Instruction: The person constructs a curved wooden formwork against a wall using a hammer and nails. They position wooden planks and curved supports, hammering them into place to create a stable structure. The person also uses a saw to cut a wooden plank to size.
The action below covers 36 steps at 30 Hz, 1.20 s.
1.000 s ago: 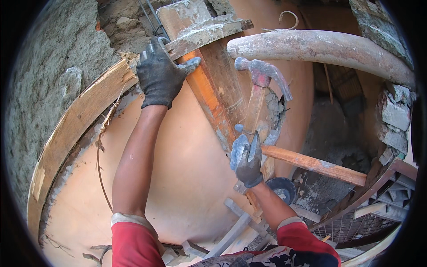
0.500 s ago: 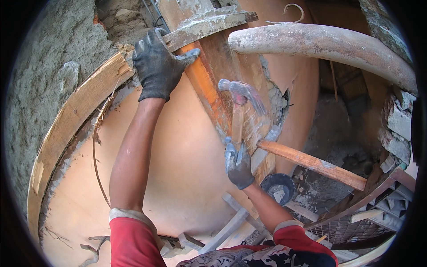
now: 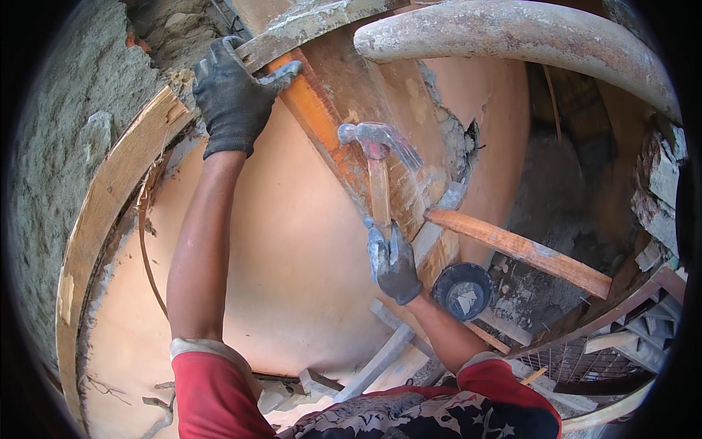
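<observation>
My left hand (image 3: pixel 232 99), in a dark work glove, grips the upper end of an orange wooden plank (image 3: pixel 322 124) where it meets a cement-stained board (image 3: pixel 314 25). My right hand (image 3: pixel 393 262), also gloved, is closed on the wooden handle of a claw hammer (image 3: pixel 379 164). The hammer's steel head sits against the plank's face, claw pointing right. The plank runs down to the right over a curved orange formwork sheet (image 3: pixel 285 263).
A thick rough pole (image 3: pixel 526 36) crosses the top right. A curved wooden rim (image 3: pixel 110 212) edges the rough concrete wall (image 3: pixel 58 161) on the left. A loose plank (image 3: pixel 523 249), a small black bowl (image 3: pixel 462 289), wire mesh (image 3: pixel 578 358) and scrap wood lie lower right.
The hammer has swung left and down onto the plank, its head now against the wood. My right hand moved slightly left with it. My left hand keeps its grip.
</observation>
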Tool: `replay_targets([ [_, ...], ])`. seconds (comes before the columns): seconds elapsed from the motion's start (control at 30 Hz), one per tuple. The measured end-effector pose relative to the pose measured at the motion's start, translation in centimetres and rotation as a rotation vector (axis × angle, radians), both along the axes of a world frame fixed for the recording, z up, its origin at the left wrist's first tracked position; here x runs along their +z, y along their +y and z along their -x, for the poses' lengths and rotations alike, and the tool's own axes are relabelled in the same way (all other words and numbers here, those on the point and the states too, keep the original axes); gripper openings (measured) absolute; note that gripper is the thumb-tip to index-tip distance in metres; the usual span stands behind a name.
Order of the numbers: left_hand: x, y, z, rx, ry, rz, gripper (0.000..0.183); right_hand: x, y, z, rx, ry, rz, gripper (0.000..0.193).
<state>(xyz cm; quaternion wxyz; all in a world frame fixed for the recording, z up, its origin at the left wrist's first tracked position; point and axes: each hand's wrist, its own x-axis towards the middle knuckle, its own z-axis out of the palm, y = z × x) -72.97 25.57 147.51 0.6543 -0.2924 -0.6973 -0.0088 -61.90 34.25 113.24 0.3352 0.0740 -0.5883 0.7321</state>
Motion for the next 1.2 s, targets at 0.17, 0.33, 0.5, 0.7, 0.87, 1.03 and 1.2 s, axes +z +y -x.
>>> replay_targets([
  [0.17,0.1,1.8,-0.7,0.025,0.027,-0.017,0.080,-4.6,-0.9,4.1,-0.315,0.085,-0.246,0.035],
  [0.33,-0.4,-0.3,-0.5,-0.010,-0.004,0.024,0.077,-2.1,-0.3,-0.1,-0.056,0.035,-0.113,0.040],
  [0.5,-0.2,1.5,-1.1,-0.027,-0.114,-0.027,0.078,-4.2,0.0,2.5,-0.298,0.062,-0.350,0.042],
  [0.7,0.1,0.9,-0.4,-0.055,-0.047,-0.019,0.075,-5.1,-0.2,3.6,-0.283,0.010,-0.379,0.044],
  [0.87,0.3,0.6,-0.4,-0.063,-0.119,0.002,0.075,-4.3,0.0,2.9,-0.301,0.040,-0.323,0.036],
  [1.03,0.2,0.5,-0.7,-0.045,-0.100,0.015,0.074,-2.7,0.8,1.4,-0.219,0.078,-0.219,0.033],
  [1.2,0.5,0.8,-1.1,-0.079,-0.180,0.030,0.071,-1.5,1.4,3.2,-0.013,-0.134,0.087,0.033],
])
